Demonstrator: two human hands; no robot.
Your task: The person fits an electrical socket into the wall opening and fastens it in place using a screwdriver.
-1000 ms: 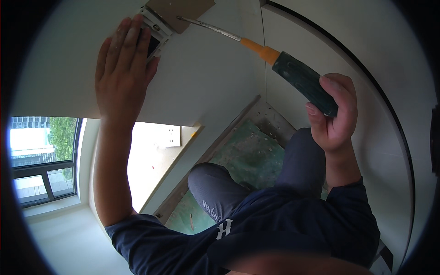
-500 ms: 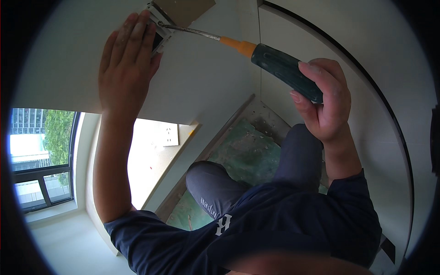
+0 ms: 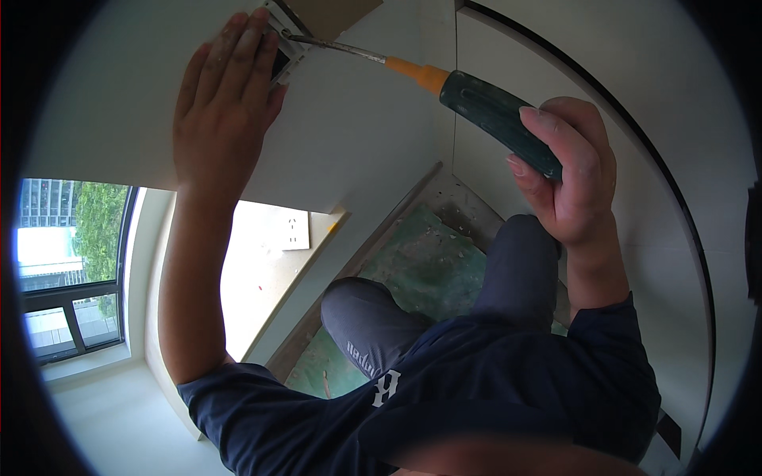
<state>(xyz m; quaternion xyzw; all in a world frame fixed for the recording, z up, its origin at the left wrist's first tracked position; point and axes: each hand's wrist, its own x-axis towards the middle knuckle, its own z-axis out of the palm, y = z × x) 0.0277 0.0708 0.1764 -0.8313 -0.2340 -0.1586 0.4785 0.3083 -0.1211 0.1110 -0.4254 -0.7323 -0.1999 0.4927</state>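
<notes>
My left hand (image 3: 222, 111) lies flat with fingers stretched out over a white fitting with a dark insert (image 3: 279, 62) on the pale surface at the upper left; the fingers cover much of it. My right hand (image 3: 571, 170) is closed round the dark green handle of a long screwdriver (image 3: 488, 111) with an orange collar and metal shaft. The shaft's tip reaches the white fitting just right of my left fingertips, at what looks like a small screw or hole. A brown piece of board (image 3: 337, 17) adjoins the fitting.
At left are a window (image 3: 95, 230) and a bright ledge (image 3: 254, 293) with a white socket plate (image 3: 298, 234). A pale panel (image 3: 643, 230) with a dark curved-looking edge stands at right. Below, my bent legs are over a floor with a green covering (image 3: 429, 270) and debris.
The screwdriver's tip has moved left from beside the brown board onto the white fitting. My right hand has risen and shifted slightly left, then held nearly still. My left hand has edged up and right.
</notes>
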